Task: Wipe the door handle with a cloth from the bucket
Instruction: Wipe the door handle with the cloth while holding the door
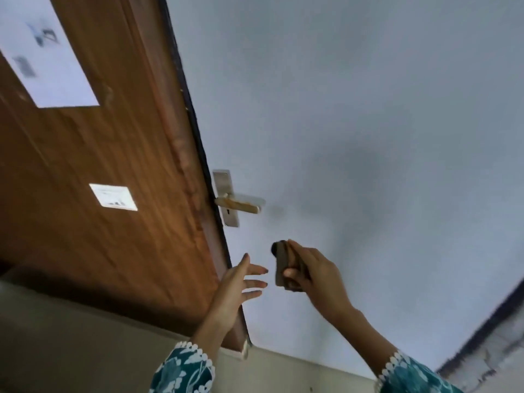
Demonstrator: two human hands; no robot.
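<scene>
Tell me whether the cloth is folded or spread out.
Folded: the cloth is a compact block pinched in the right hand, no loose fabric hanging.

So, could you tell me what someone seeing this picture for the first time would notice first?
Probably the two hands low in the middle: the right hand grips a small folded dark cloth, while the left hand is spread open and empty beside it. Just above them, the metal door handle sticks out from the edge of the brown wooden door, which carries a white paper sheet at upper left.
</scene>
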